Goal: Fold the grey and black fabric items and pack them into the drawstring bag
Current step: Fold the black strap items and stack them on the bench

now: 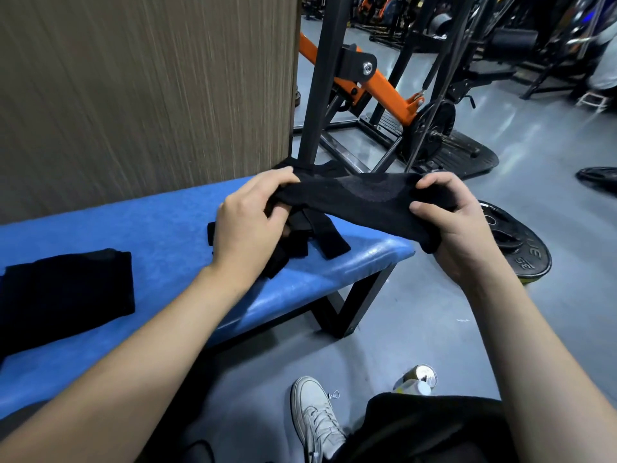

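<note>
black-and-grey fabric item [364, 198]: held stretched flat above bench end, grey patch mid-length | black straps [320, 233]: loose on blue bench beneath it | folded black fabric [66, 292]: flat on bench, well apart, left

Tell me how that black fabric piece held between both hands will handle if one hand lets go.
Probably floppy: the black fabric piece sags between the left hand and right hand. Likely light, pinched only by fingertips. Its free end would probably drop.

One head-worn wide-angle view looks forward and down, close over both forearms. The bench [167, 228] runs from near left to centre, and gym machines [384, 95] stand far right.
</note>
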